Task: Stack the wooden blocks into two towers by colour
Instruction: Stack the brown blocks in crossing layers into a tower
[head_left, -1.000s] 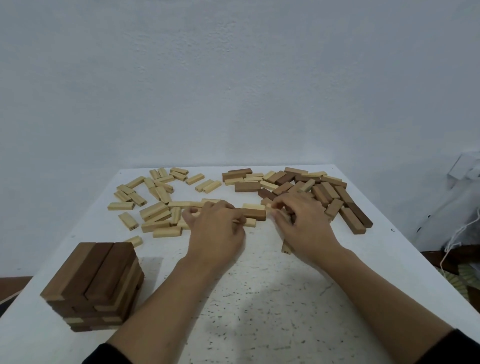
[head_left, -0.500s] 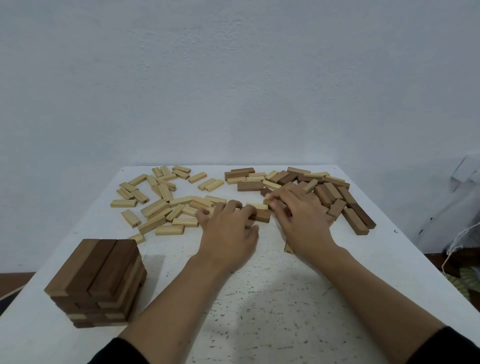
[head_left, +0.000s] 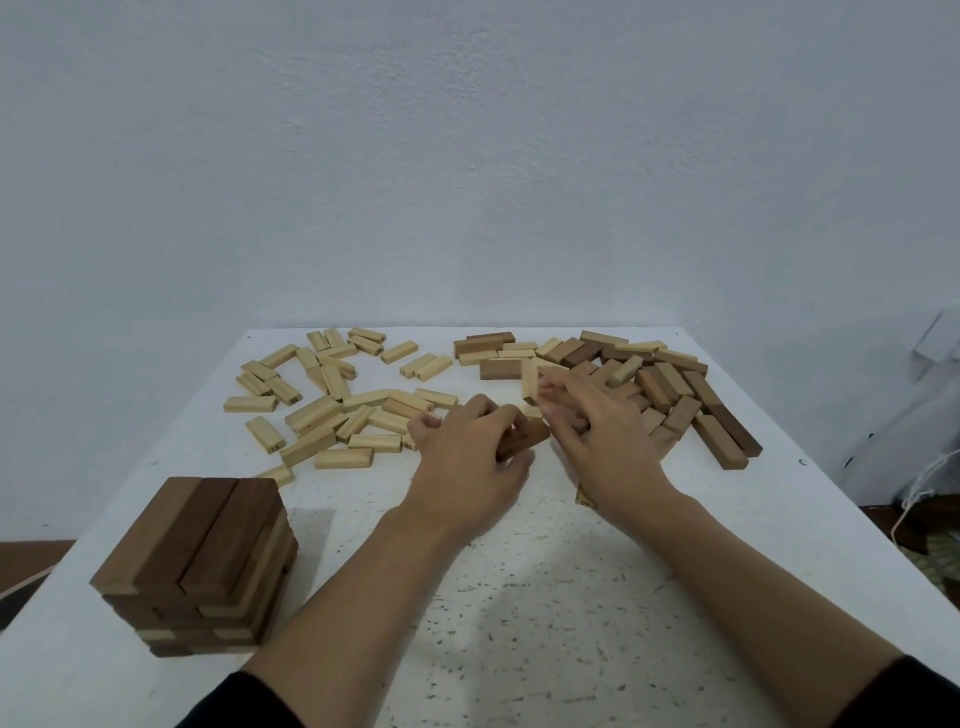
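**While both hands work mid-table: head view**

As the head cam looks down, the left hand has its fingers curled round a dark brown wooden block, held low over the white speckled table. The right hand, just beside it, pinches a pale wooden block upright btwn thumb & fingers. Loose pale blocks lie scattered far-left. A mixed pile of dark & pale blocks sits far-right, behind the right hand. A square tower of dark brown blocks stands near-left w/ a few paler edges low down, well apart from both hands.
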